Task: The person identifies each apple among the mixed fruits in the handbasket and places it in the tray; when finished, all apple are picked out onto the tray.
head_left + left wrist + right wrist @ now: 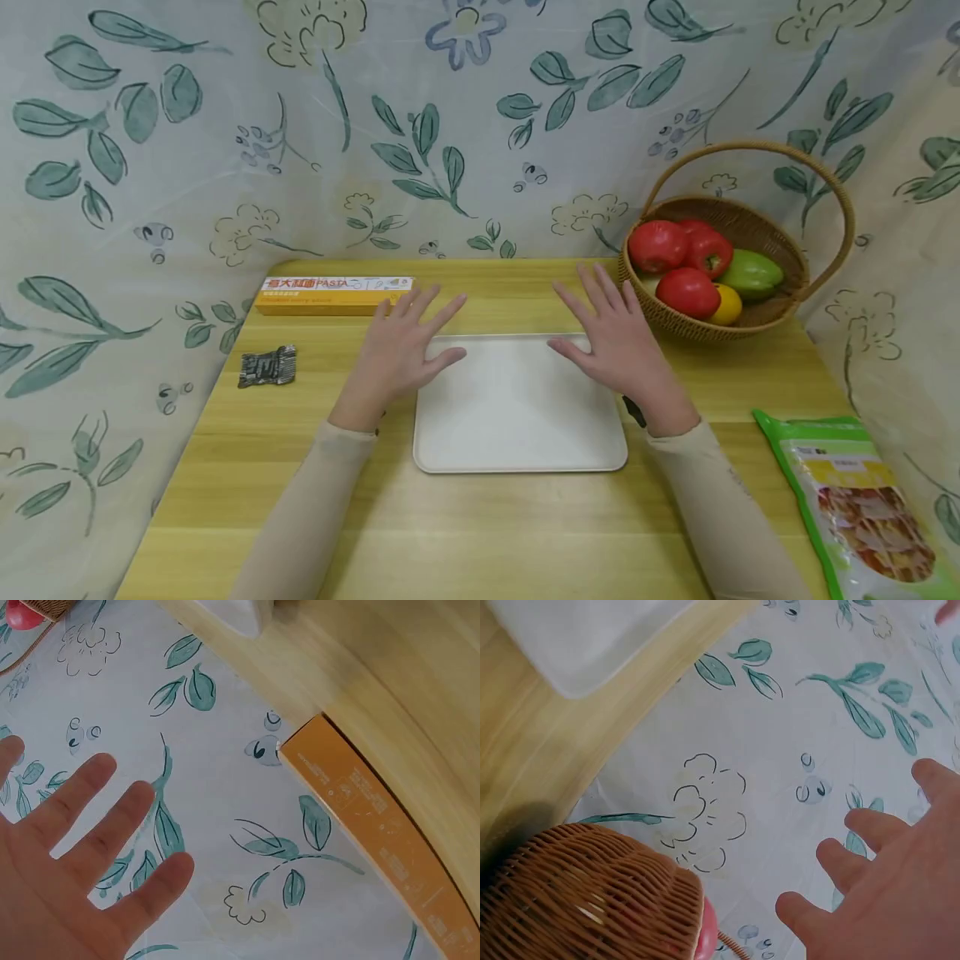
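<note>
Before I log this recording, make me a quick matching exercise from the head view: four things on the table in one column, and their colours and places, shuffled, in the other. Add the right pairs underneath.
Things:
1. tray
2. pasta box
3. wicker basket
4. green-edged bag

Colours and places in the head view:
A. brown, at the back right
B. plain white, in the middle
C. green and white with a food picture, at the front right
D. orange and white, at the back left

Right pairs: 1-B, 2-D, 3-A, 4-C
</note>
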Available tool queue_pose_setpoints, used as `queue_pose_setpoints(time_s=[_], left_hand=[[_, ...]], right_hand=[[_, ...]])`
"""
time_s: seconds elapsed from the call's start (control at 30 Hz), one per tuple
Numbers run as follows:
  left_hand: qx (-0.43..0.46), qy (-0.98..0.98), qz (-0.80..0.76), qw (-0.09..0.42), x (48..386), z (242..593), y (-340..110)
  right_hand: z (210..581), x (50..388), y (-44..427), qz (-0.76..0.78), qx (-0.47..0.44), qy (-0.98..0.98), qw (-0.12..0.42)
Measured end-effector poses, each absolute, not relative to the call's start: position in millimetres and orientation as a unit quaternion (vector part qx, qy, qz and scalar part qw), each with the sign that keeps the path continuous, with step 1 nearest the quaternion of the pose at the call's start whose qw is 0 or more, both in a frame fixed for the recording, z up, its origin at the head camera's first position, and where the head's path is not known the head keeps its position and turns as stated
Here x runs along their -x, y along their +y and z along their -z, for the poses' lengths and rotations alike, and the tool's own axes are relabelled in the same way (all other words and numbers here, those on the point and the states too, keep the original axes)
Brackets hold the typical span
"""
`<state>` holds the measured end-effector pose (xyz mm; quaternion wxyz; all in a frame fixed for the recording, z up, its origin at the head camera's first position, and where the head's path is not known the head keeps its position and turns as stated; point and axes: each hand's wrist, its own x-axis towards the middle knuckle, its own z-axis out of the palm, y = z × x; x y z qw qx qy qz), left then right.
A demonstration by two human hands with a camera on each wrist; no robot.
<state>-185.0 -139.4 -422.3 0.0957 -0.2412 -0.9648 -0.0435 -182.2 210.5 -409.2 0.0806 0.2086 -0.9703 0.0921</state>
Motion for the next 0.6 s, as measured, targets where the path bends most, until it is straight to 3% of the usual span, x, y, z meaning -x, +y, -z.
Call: queue_pose_setpoints(time_s=[0.27, 0.6], left_hand=[[0.190, -0.971, 0.134, 0.057, 183.1, 435.9, -150.1], [0.142, -0.958, 0.232, -0.088, 184.8, 459.8, -163.8]], right_hand=[[393.3, 187.4, 234.7, -0.197, -0.198, -0.948, 0.151], [379.8, 186.1, 276.8, -0.354, -0.122, -0.911, 0.175]])
